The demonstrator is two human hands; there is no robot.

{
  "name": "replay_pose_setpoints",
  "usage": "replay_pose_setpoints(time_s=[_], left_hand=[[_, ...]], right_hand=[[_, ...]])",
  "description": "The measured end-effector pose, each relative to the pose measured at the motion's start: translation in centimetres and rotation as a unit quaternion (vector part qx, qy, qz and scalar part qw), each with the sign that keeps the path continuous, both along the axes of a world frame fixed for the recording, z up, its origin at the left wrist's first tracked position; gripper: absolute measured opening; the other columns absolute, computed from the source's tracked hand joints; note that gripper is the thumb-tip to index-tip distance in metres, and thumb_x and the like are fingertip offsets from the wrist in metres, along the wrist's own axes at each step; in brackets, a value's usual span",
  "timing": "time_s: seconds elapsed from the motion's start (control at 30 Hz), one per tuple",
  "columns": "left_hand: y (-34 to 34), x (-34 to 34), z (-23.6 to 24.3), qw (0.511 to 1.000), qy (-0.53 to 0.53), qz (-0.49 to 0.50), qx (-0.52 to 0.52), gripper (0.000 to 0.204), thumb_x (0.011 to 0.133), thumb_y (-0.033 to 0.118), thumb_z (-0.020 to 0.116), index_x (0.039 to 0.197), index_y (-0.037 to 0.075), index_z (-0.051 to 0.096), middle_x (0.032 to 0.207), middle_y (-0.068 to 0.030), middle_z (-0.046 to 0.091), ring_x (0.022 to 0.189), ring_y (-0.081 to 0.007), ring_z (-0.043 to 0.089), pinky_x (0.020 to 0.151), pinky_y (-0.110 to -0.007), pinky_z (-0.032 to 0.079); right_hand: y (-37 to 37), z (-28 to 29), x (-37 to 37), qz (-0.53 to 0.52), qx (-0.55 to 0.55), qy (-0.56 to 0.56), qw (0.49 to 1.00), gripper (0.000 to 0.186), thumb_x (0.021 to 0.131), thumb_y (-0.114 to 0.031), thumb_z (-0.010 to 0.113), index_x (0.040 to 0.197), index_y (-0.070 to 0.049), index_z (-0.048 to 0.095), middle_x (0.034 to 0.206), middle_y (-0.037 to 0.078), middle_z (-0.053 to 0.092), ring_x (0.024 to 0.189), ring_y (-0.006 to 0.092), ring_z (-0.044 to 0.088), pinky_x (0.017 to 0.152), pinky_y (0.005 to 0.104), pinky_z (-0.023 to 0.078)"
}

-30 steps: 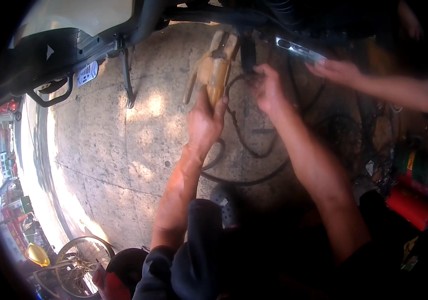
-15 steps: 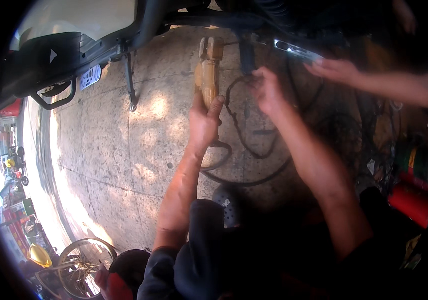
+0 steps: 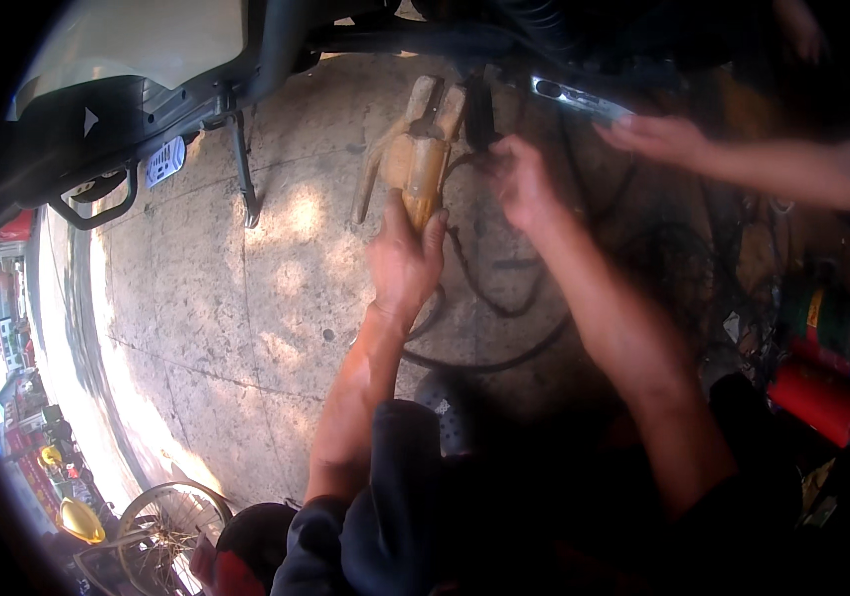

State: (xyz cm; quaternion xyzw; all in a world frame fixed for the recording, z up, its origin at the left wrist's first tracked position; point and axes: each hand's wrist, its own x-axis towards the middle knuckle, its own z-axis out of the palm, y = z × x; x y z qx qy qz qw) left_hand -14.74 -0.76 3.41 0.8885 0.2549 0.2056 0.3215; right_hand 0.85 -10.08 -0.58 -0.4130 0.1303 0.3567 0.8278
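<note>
My left hand [image 3: 405, 258] is closed round the body of a worn yellow-brown clamp-like tool [image 3: 425, 164]. Two prongs stand apart at its far end, and a lever sticks out on its left side. Just to the right, my right hand [image 3: 522, 184] has its fingers curled in beside the lower end of a dark bar [image 3: 481, 109]. Blur and shadow hide whatever those fingers hold. From the right, another person's hand [image 3: 658, 139] holds a shiny silver metal piece [image 3: 579, 97] close to the dark vehicle frame.
A motorbike-like vehicle [image 3: 196, 109] with its side stand [image 3: 243, 174] down spans the far side. A black cable [image 3: 484, 366] loops over the concrete floor [image 3: 246, 298]. Red containers [image 3: 817, 397] stand at right, a spoked wheel [image 3: 174, 526] at lower left. Another hand [image 3: 797, 28] shows at upper right.
The clamp-like tool has turned in my left hand; its prongs and side lever now show spread apart. My right hand has shifted slightly left, its fingers more curled. The silver piece moved slightly left.
</note>
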Motion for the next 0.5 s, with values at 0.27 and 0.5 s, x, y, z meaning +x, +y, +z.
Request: replay_pose_setpoints(time_s=[0.27, 0.5], left_hand=[[-0.07, -0.21, -0.76, 0.999, -0.042, 0.004, 0.034, 0.058, 0.086, 0.029, 0.065, 0.128, -0.003, 0.041, 0.082, -0.0263, 0.063, 0.068, -0.0443, 0.063, 0.056, -0.048, 0.05], [0.38, 0.04, -0.26, 1.0, 0.002, 0.008, 0.026, 0.057, 0.087, 0.032, 0.064, 0.128, -0.001, 0.042, 0.076, -0.0237, 0.064, 0.067, -0.0435, 0.063, 0.056, -0.048, 0.049]], right_hand=[[-0.11, -0.43, 0.28, 0.007, -0.014, 0.003, 1.0, 0.013, 0.079, -0.02, 0.061, 0.085, -0.008, 0.057, 0.093, 0.007, 0.059, 0.089, 0.0234, 0.057, 0.085, 0.0346, 0.046], [-0.17, -0.14, 0.3, 0.007, 0.011, 0.0, 1.0, 0.011, 0.077, -0.019, 0.061, 0.082, -0.009, 0.058, 0.087, 0.005, 0.059, 0.086, 0.0208, 0.056, 0.08, 0.0332, 0.046]])
